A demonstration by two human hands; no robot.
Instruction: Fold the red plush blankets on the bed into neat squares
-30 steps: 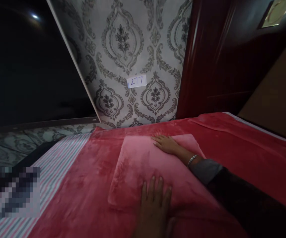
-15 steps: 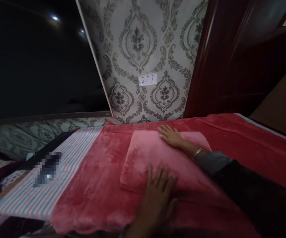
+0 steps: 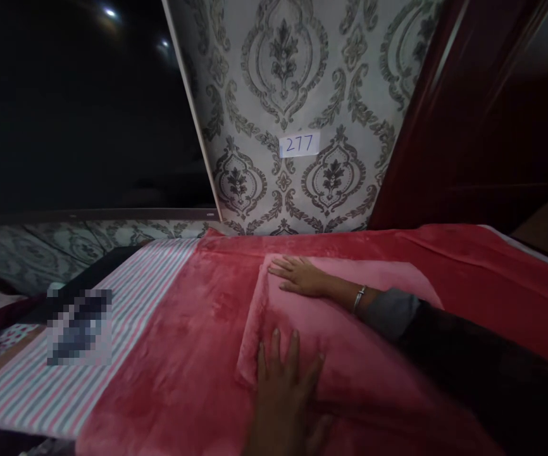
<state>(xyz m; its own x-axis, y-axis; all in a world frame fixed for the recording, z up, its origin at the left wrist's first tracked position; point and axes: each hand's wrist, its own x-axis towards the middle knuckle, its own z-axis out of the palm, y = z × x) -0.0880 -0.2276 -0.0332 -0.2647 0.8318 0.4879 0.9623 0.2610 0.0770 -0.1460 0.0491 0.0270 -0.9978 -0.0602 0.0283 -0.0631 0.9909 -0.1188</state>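
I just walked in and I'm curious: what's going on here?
A person's right hand lies flat near the far left corner of a pink plush layer; the left hand is spread over its nearer part. The layer lies on a red blanket, with a striped cloth to the left. Neither hand has a grip.

Right hand palm-down, forearm slanting leftward; left hand nearer, palm-down, fingers spread.

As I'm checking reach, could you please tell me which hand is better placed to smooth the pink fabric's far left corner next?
Probably the right hand: it lies spread on the pink fabric, right beside that corner, while the left hand is farther off, nearer the camera.
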